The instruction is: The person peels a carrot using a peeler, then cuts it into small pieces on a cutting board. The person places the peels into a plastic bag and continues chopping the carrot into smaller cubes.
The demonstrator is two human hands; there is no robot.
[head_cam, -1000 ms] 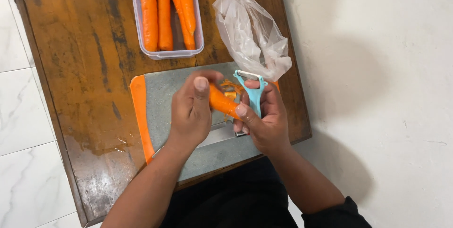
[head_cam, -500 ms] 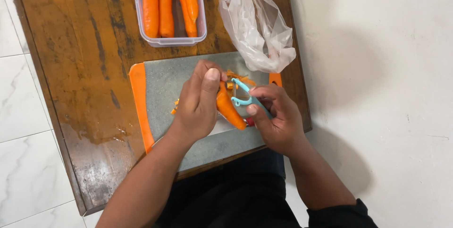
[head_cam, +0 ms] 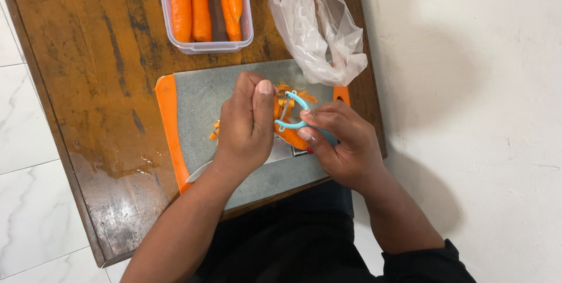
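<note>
My left hand (head_cam: 243, 128) grips an orange carrot (head_cam: 288, 135) over a grey cutting board with orange ends (head_cam: 196, 104). My right hand (head_cam: 342, 142) holds a light blue peeler (head_cam: 291, 114) with its blade against the carrot. Thin orange peel strips (head_cam: 291, 92) lie on the board just beyond the peeler, and a few more peek out left of my left hand. A knife blade (head_cam: 281, 151) lies flat on the board under my hands, mostly hidden.
A clear plastic tub (head_cam: 205, 40) with several whole carrots stands behind the board. A crumpled clear plastic bag (head_cam: 316, 25) lies at the back right. The wooden table (head_cam: 99, 84) has a wet patch at its near left; white tiled floor surrounds it.
The peeler has slid along the carrot from its near part toward the far end. Both hands have shifted slightly on the board, and more peel lies beyond them.
</note>
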